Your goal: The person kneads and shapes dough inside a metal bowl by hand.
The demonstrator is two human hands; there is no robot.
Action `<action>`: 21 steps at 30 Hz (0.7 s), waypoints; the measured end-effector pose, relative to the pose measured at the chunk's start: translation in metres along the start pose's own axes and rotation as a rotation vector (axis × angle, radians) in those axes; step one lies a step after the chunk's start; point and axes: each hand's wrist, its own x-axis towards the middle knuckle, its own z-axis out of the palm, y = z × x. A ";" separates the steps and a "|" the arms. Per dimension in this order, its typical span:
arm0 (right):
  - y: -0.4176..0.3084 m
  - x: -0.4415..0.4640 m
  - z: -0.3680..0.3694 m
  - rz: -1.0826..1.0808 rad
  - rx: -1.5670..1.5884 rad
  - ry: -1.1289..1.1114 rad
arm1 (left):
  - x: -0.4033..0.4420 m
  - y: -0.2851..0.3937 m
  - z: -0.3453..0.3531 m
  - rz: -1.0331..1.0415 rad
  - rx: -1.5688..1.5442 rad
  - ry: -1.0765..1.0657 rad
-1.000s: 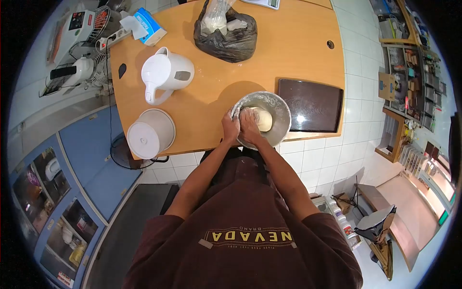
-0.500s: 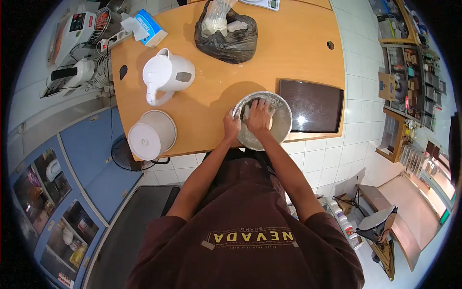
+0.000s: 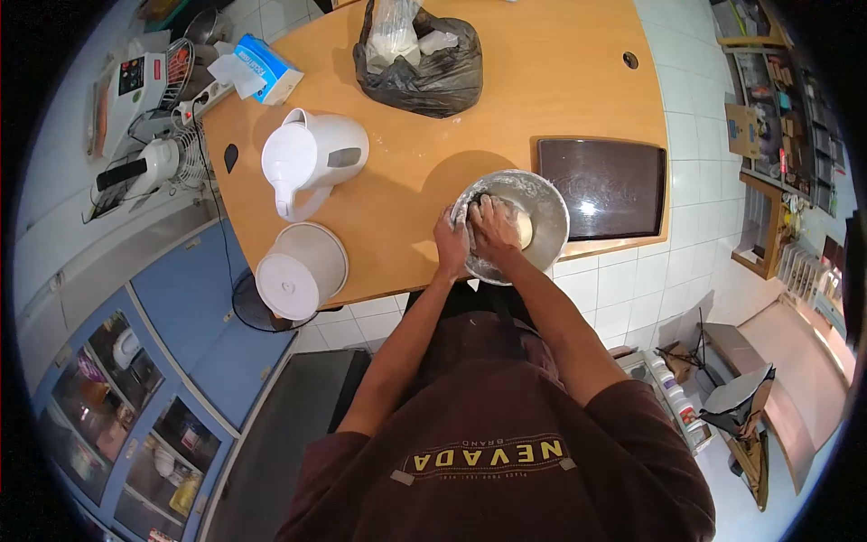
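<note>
A metal mixing bowl (image 3: 547,194), its inner wall smeared with flour, stands tilted at the table's front edge. My left hand (image 3: 451,242) grips the left side of its rim. Inside the bowl, my right hand (image 3: 494,231) presses on a pale lump of dough (image 3: 523,229), fingers bent over it and dusted with flour. Part of the dough is covered by that hand. Right of the bowl lies a dark rectangular baking tray (image 3: 603,190).
On the table (image 3: 406,172), a white pitcher (image 3: 312,158) and a white lidded tub (image 3: 302,271) stand to the left. Behind are a black plastic bag (image 3: 433,86) holding a clear bag of white powder, and a tissue box (image 3: 269,70).
My right hand has shifted within the bowl, and more of the dough shows at its right. The whole view has turned slightly, and the scale at the back is almost out of sight.
</note>
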 end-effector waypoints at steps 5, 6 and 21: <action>0.001 0.010 0.018 0.149 0.054 0.009 | -0.002 -0.002 0.000 -0.030 -0.013 0.001; 0.000 0.012 0.012 0.161 0.102 0.013 | -0.001 0.006 -0.001 -0.040 0.004 -0.009; 0.028 -0.027 -0.053 0.045 0.091 -0.131 | 0.008 -0.019 0.006 -0.061 -0.011 0.016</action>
